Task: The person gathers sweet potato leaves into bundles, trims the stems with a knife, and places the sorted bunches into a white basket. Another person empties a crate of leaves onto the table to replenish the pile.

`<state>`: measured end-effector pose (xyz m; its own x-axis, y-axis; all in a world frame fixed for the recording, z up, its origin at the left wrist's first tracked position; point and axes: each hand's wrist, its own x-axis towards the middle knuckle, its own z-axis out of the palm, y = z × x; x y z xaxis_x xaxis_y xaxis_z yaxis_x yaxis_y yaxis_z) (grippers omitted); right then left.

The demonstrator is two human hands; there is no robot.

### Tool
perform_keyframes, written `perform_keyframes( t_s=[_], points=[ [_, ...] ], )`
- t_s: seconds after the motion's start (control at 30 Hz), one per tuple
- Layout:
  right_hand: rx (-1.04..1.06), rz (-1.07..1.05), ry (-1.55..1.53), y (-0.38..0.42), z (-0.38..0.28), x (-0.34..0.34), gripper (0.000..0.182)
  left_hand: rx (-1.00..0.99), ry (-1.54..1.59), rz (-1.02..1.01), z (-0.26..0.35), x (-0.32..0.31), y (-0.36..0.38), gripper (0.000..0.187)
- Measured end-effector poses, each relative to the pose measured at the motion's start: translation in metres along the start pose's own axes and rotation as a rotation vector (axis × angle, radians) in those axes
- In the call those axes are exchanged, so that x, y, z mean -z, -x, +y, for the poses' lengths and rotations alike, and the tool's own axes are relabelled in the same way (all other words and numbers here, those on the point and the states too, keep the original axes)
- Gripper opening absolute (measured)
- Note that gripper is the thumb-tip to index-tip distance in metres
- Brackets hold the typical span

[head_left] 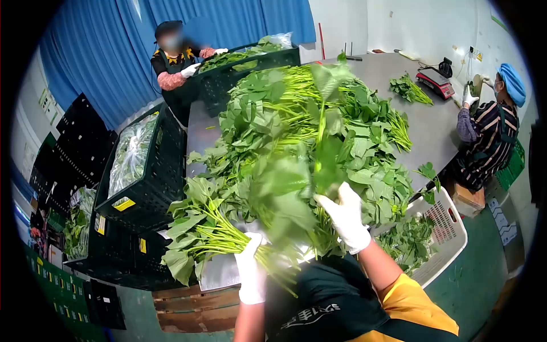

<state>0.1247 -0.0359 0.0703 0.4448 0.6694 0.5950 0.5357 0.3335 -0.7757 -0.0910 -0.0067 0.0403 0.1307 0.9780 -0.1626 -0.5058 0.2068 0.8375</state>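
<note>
My left hand [251, 269], in a white glove, is closed around a bunch of leafy green stems [219, 233]; its leaves spread to the left and the stem ends point down to the right. My right hand [346, 219], also gloved in white, is right of the bunch, with thumb and forefinger apart. Motion-blurred leaves [285, 194] and an upright leafy stem [320, 137] are just ahead of it. Some of its fingers are partly hidden, and I see nothing firmly gripped there. Beyond both hands, a large heap of the same greens [290, 94] covers much of the metal table [421, 117].
Dark green crates [159, 162] with bagged greens are stacked at left. A white basket [450, 233] holding greens stands at right. Across the table, a person [174, 68] handles a crate [250, 71]. Another person [490, 131] works near a red scale [436, 84] and a small bunch [411, 90].
</note>
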Motion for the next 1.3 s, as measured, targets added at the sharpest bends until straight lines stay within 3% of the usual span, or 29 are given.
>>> perform_keyframes(
  t_s=[0.03,0.1,0.17,0.2,0.33,0.47,0.7,0.77,0.83,0.87,0.9,0.97,1.0,1.03,1.07,1.1,1.17,1.23,1.3],
  points=[
    [-0.203,-0.061,-0.055,-0.003,0.025,-0.013,0.016,0.000,-0.003,-0.001,-0.001,0.000,0.001,0.007],
    [-0.273,-0.040,-0.181,-0.004,0.059,-0.021,0.011,-0.005,-0.013,0.008,0.000,-0.001,0.000,0.008],
    [-0.583,-0.154,-0.420,-0.006,0.065,-0.017,0.016,-0.026,-0.019,0.031,0.001,-0.001,-0.003,0.008],
    [-0.582,-0.156,-0.422,-0.004,0.068,-0.015,0.016,-0.030,-0.028,0.057,0.001,0.000,-0.002,0.008],
    [-0.536,-0.202,-0.448,0.005,0.067,-0.007,0.027,0.011,-0.023,0.024,0.007,-0.004,0.005,0.010],
    [-0.437,-0.131,-0.414,0.018,0.057,-0.014,0.022,0.034,-0.076,-0.039,0.024,-0.034,0.015,0.012],
    [-0.135,-0.335,-0.179,0.039,0.009,-0.011,0.020,-0.024,-0.239,-0.223,-0.006,-0.053,-0.014,0.027],
    [-0.180,-0.333,-0.189,0.050,0.010,-0.011,0.020,-0.075,-0.141,-0.265,-0.015,-0.058,-0.015,0.027],
    [0.036,-0.337,-0.103,0.054,0.022,0.000,0.018,0.045,-0.083,-0.305,-0.017,-0.057,-0.011,0.027],
    [-0.353,-0.303,-0.330,0.054,0.013,0.009,0.015,0.088,-0.090,-0.305,-0.019,-0.058,-0.009,0.027],
    [-0.411,-0.279,-0.301,0.052,0.009,0.019,0.006,0.132,-0.097,-0.303,-0.022,-0.058,-0.007,0.027],
    [-0.623,-0.043,-0.736,0.069,0.021,0.020,0.002,0.195,-0.042,-0.327,-0.028,-0.059,-0.003,0.022],
    [-0.736,-0.114,-0.575,0.064,0.005,0.035,0.006,0.125,-0.138,-0.315,-0.029,-0.058,0.000,0.019],
    [-0.690,-0.148,-0.500,0.060,0.001,0.049,0.010,0.055,-0.234,-0.304,-0.027,-0.057,0.003,0.015],
    [-0.615,-0.013,-0.697,0.068,0.016,0.055,0.007,0.163,-0.108,-0.203,-0.006,-0.067,0.007,0.012],
    [-0.529,0.125,-0.888,0.075,0.039,0.061,0.004,0.150,-0.155,-0.130,-0.002,-0.063,0.004,0.014],
    [-0.405,0.347,-1.644,0.084,0.092,0.108,0.010,-0.042,-0.186,-0.145,0.006,-0.047,-0.004,0.014],
    [0.015,0.453,-1.921,0.083,0.135,0.173,0.035,-0.017,-0.046,-0.195,0.010,-0.021,-0.013,0.013],
    [-0.004,0.590,-1.842,0.067,0.094,0.200,0.056,-0.059,-0.077,-0.184,0.019,-0.018,-0.009,0.012]
  ],
)
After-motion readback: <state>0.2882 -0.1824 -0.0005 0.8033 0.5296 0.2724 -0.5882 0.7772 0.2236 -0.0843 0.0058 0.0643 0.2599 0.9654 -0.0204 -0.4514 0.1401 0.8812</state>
